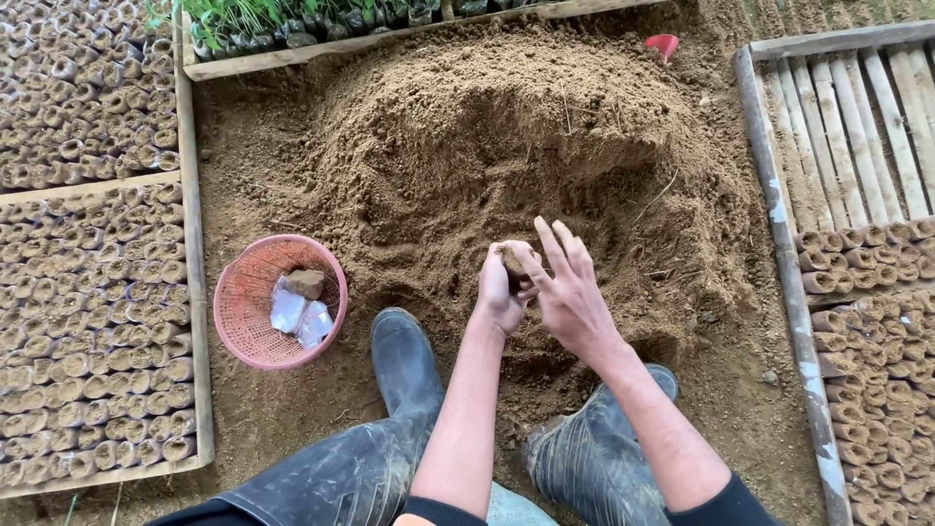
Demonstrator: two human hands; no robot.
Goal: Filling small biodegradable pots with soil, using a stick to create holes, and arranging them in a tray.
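Holding a small soil-filled bag (510, 261) in a closed grip, left hand (502, 292), right hand (570, 292) fingers spread touching its top, above soil heap (487, 136), pink basket (280, 302) left on the ground.

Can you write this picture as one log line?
left hand: holds soil-filled pot | right hand: open, fingers at pot | soil pile ahead | basket left

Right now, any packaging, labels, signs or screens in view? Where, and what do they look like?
Clear plastic bags: crumpled, whitish, lying in the pink mesh basket left of the boots, beside a brown lump.
Small soil-filled bag: gripped in the left hand, the right hand at its mouth.
No labels, signs or screens.
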